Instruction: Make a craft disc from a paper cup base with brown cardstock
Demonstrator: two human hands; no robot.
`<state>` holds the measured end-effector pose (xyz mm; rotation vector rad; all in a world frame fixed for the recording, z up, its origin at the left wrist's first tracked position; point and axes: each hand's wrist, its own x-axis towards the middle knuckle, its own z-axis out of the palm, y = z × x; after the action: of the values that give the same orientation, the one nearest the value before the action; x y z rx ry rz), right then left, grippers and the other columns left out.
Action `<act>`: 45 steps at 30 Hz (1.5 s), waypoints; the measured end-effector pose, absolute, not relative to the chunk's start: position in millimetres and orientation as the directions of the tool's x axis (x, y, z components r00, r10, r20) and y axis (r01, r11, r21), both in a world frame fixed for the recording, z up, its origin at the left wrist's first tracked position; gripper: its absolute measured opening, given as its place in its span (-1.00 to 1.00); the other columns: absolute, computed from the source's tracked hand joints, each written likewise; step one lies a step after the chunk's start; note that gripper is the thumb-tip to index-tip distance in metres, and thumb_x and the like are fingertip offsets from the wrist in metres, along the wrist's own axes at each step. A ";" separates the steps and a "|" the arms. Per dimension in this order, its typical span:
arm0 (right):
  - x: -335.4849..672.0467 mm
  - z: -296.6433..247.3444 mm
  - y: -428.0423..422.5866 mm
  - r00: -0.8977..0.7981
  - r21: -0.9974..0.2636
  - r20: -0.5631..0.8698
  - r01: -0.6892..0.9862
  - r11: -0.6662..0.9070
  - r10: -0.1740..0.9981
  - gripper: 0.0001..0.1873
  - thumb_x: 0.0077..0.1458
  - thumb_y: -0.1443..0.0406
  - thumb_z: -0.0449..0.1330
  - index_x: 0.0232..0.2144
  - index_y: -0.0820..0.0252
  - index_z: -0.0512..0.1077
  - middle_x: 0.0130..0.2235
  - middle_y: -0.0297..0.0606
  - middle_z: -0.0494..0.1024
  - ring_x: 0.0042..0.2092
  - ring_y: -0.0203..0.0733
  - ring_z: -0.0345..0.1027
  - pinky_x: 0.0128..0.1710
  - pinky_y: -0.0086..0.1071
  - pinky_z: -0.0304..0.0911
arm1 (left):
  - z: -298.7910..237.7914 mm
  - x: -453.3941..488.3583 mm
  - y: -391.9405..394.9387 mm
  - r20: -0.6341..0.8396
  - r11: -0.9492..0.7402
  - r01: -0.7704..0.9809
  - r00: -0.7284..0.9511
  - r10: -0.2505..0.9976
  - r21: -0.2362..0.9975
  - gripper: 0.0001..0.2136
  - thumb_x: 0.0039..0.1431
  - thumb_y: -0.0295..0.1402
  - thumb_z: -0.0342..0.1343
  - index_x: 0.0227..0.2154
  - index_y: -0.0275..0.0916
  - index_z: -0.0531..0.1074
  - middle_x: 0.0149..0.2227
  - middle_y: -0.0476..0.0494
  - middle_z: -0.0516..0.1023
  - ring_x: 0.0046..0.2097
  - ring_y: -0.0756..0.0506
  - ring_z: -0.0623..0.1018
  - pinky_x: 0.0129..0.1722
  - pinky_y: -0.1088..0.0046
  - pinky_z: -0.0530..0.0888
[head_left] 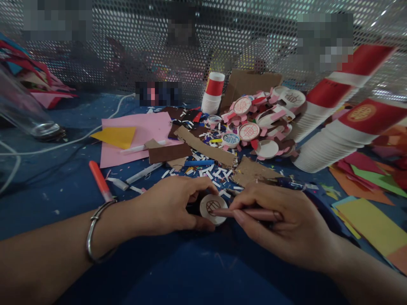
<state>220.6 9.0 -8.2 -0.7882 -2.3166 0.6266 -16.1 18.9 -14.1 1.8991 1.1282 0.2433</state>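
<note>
My left hand (178, 207) curls its thumb and fingers around the edge of a cut-off paper cup bottom (219, 202), whose round white face is turned up toward me. Dark curved lines form a circled grid on that face. In my right hand (270, 220) is a brownish-pink marker (254, 214), pinched between thumb and fingers, its tip on the drawn grid. The underside of the cup bottom is hidden by my left fingers. Left of my wrist lies an orange-red marker (100, 180).
Paper scraps and a cardboard strip (206, 146) lie beyond my hands. Decorated cup bottoms (249, 131) with pink tabs are heaped behind. Stacked paper cups (333, 140) lean at right, near coloured paper (375, 220). Pink paper (127, 154) and a white cable (85, 136) are at left.
</note>
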 end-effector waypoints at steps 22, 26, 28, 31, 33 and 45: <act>223.9 -6.6 12.2 -0.593 -0.552 0.409 0.444 0.706 0.693 -0.87 0.21 0.40 0.17 -0.38 0.19 0.50 -0.48 -0.41 0.52 -0.47 -0.41 0.39 -0.45 -0.50 0.22 | -15.6 -18.3 19.4 -0.241 -0.209 0.614 0.567 0.788 0.761 -0.54 0.01 -0.18 0.42 -0.02 -0.08 0.47 -0.31 0.08 0.61 -0.29 -0.08 0.58 -0.36 0.48 0.35; 223.2 -6.6 9.7 -0.615 -0.564 0.400 0.420 0.711 0.680 -0.88 0.20 0.40 0.18 -0.38 0.19 0.50 -0.49 -0.43 0.50 -0.48 -0.43 0.35 -0.44 -0.50 0.20 | -14.8 -17.5 19.8 -0.256 -0.195 0.611 0.571 0.780 0.767 -0.54 0.03 -0.18 0.41 -0.01 -0.07 0.46 -0.36 0.11 0.57 -0.32 -0.06 0.56 -0.37 0.49 0.36; 223.2 -6.9 8.9 -0.625 -0.571 0.395 0.407 0.712 0.674 -0.88 0.20 0.40 0.19 -0.39 0.19 0.50 -0.50 -0.43 0.49 -0.49 -0.43 0.33 -0.43 -0.50 0.20 | -14.4 -17.0 19.7 -0.262 -0.199 0.626 0.564 0.783 0.754 -0.55 0.04 -0.16 0.40 -0.01 -0.06 0.46 -0.40 0.12 0.55 -0.35 -0.06 0.55 -0.39 0.49 0.34; 223.4 -8.0 8.8 -0.635 -0.576 0.391 0.396 0.715 0.666 -0.87 0.20 0.39 0.19 -0.39 0.20 0.50 -0.50 -0.42 0.49 -0.49 -0.43 0.32 -0.43 -0.49 0.19 | -14.1 -16.7 18.9 -0.254 -0.207 0.630 0.561 0.788 0.749 -0.54 0.03 -0.15 0.41 -0.01 -0.05 0.46 -0.40 0.12 0.56 -0.35 -0.06 0.55 -0.40 0.49 0.32; 223.6 -8.6 9.2 -0.635 -0.577 0.392 0.394 0.715 0.666 -0.87 0.21 0.38 0.18 -0.39 0.21 0.50 -0.49 -0.41 0.49 -0.49 -0.43 0.30 -0.44 -0.49 0.18 | -14.1 -16.9 18.6 -0.252 -0.205 0.626 0.561 0.789 0.752 -0.54 0.03 -0.14 0.41 -0.01 -0.05 0.46 -0.40 0.12 0.55 -0.35 -0.05 0.54 -0.41 0.49 0.32; 230.3 -6.5 16.2 -0.579 -0.573 0.376 0.469 0.672 0.724 -0.86 0.18 0.39 0.17 -0.40 0.18 0.51 -0.50 -0.41 0.50 -0.54 -0.44 0.32 -0.55 -0.52 0.16 | -17.0 -17.5 18.7 -0.222 -0.195 0.580 0.570 0.791 0.791 -0.56 0.01 -0.27 0.43 -0.04 -0.08 0.47 -0.26 0.10 0.64 -0.22 -0.08 0.62 -0.30 0.48 0.38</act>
<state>230.3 16.2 -6.5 -0.9161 -2.2887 0.5594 -17.5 18.7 -17.0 1.8906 1.1095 0.2912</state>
